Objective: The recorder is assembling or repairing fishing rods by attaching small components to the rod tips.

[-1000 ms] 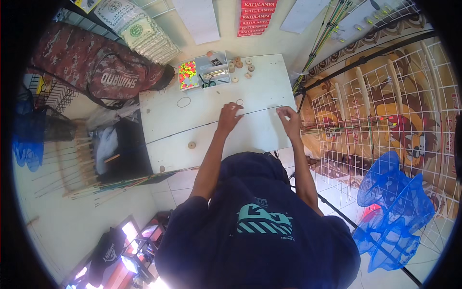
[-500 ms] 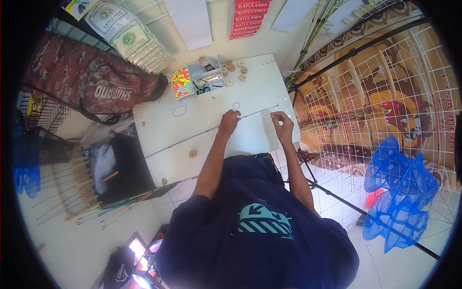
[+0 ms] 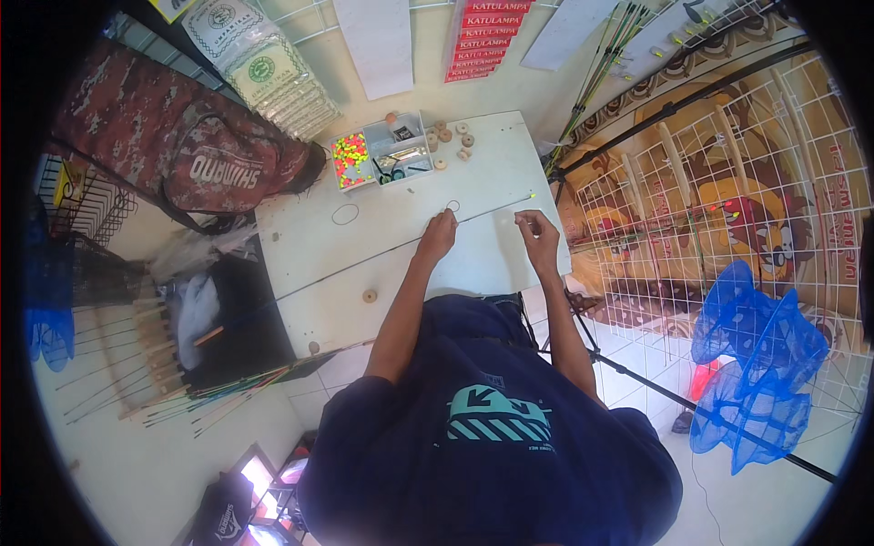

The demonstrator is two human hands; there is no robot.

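Observation:
Over the white table, my left hand is closed, its fingertips pressed together beside a small thin loop. What it pinches is too small to make out. To its right, my right hand is held with thumb and forefinger together; anything between them is too fine to see. Just beyond the right hand lies a small yellow-green bead at the end of a thin dark strand. A larger thin loop lies further left on the table.
Behind my hands stands a divided clear tray with bright beads, a small bottle and dark tools. Several round wooden discs sit beside it; another disc lies nearer me. A camouflage bag hangs left, a white wire grid right.
The whole view has shifted slightly, with the table sitting a little lower and to the right. My hands keep nearly the same places over the table, fingers still pinched.

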